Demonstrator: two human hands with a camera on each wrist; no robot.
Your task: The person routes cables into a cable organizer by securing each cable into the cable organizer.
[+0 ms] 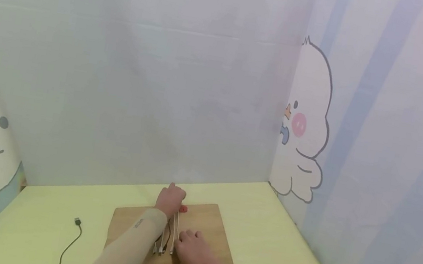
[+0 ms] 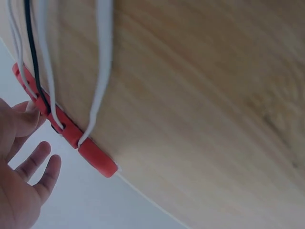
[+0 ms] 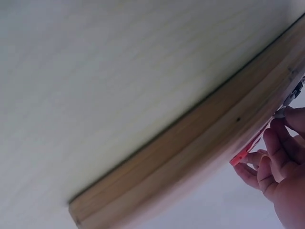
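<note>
A red cable holder [image 2: 97, 160] runs along the edge of a wooden board, with several white cables and a black cable [image 2: 32, 52] running from its slots. At the board's far edge, my left hand [image 1: 169, 200] reaches to this holder; thumb and forefinger pinch its outer side near the black cable, the other fingers spread loosely apart. My right hand [image 1: 197, 255] is low over the board's right half. Its thumb and fingertips pinch a small grey end [image 3: 280, 113] of a white cable. Left of these fingers, the other cable plugs [image 1: 160, 251] lie side by side.
The wooden board [image 1: 215, 233] lies on a pale yellow table [image 1: 260, 243]. A separate black USB cable [image 1: 68, 246] lies on the table to the left. Cartoon-printed walls [image 1: 159, 95] stand behind and at the sides.
</note>
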